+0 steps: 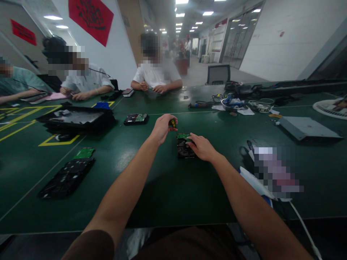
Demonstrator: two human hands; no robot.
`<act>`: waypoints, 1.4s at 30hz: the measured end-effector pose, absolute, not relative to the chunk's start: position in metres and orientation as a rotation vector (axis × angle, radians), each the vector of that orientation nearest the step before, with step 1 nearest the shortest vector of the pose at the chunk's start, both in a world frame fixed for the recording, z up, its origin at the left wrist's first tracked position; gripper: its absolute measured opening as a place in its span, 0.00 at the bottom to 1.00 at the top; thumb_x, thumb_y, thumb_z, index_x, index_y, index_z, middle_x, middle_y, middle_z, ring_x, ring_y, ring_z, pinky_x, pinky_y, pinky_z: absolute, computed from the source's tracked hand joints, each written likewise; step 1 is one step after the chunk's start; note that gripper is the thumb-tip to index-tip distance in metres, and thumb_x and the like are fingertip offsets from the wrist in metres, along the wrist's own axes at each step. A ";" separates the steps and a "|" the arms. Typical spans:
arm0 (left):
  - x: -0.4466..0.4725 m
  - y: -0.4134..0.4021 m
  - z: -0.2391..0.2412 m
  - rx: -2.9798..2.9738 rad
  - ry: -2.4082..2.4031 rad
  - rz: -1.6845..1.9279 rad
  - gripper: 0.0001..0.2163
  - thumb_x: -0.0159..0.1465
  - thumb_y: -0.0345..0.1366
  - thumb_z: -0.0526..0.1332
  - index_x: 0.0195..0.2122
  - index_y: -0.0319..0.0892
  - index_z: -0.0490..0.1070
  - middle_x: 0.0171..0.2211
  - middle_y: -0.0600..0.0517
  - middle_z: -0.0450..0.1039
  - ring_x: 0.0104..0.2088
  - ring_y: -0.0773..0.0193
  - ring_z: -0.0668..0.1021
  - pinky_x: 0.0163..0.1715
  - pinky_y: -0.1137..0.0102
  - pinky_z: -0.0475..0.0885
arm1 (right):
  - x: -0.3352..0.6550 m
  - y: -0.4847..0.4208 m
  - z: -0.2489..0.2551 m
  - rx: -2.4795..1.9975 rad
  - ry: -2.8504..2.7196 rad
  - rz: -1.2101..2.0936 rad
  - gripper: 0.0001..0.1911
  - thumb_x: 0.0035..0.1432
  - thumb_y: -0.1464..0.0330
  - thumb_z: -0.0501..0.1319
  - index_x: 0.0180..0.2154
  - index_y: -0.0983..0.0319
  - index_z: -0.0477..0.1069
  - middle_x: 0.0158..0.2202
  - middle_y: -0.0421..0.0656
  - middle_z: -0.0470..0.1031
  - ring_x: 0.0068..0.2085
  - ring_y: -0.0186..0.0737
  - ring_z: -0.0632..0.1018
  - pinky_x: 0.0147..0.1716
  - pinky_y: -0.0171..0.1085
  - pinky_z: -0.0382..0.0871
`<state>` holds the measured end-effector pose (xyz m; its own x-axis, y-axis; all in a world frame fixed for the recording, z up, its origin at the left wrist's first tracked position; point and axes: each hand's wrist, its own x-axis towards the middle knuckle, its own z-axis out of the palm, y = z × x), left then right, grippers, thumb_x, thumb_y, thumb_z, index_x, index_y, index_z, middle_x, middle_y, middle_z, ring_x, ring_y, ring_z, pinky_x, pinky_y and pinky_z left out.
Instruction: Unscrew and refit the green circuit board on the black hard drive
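A small hard drive (184, 146) with a green circuit board lies on the dark green table (168, 187) in front of me. My right hand (202, 147) rests on its right side, fingers curled down against it. My left hand (162, 127) hovers just above and left of the drive, closed around a small screwdriver with a yellow-and-black handle (172, 123). The screwdriver's tip is hidden behind my fingers.
Another hard drive (136, 118) lies farther back. A black tray (76, 119) sits at the left, with a black panel (67, 177) and a green board (84, 153) nearer me. A grey box (307, 128) and tangled cables (233, 101) are at the right. People sit across the table.
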<state>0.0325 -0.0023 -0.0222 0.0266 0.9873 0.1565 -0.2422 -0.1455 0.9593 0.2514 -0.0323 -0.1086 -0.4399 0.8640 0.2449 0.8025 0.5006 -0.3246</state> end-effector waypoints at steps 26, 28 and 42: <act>0.032 -0.009 -0.018 1.541 1.226 1.607 0.05 0.64 0.35 0.64 0.40 0.47 0.78 0.30 0.52 0.72 0.31 0.63 0.72 0.25 0.74 0.67 | 0.252 -0.030 -0.113 -1.384 -2.381 0.192 0.27 0.74 0.53 0.48 0.64 0.60 0.68 0.70 0.49 0.64 0.63 0.54 0.72 0.62 0.53 0.65; 0.033 -0.012 -0.019 1.611 1.225 1.648 0.05 0.64 0.36 0.65 0.41 0.47 0.78 0.32 0.52 0.74 0.33 0.63 0.74 0.28 0.73 0.69 | 0.252 -0.030 -0.113 -1.379 -2.385 0.189 0.28 0.74 0.53 0.47 0.64 0.61 0.68 0.70 0.50 0.64 0.63 0.55 0.72 0.61 0.53 0.65; 0.025 -0.003 -0.031 2.224 1.559 1.688 0.10 0.70 0.31 0.60 0.49 0.47 0.78 0.47 0.46 0.72 0.46 0.58 0.78 0.49 0.63 0.75 | 0.251 -0.029 -0.115 -1.375 -2.375 0.182 0.26 0.74 0.54 0.48 0.63 0.60 0.68 0.69 0.49 0.64 0.62 0.55 0.72 0.61 0.52 0.65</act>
<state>0.0249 -0.0029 -0.0311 -0.0321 0.6478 0.7611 0.7072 -0.5234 0.4753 0.2513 -0.0294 -0.1145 -0.4432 0.8560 0.2660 0.8057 0.5105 -0.3005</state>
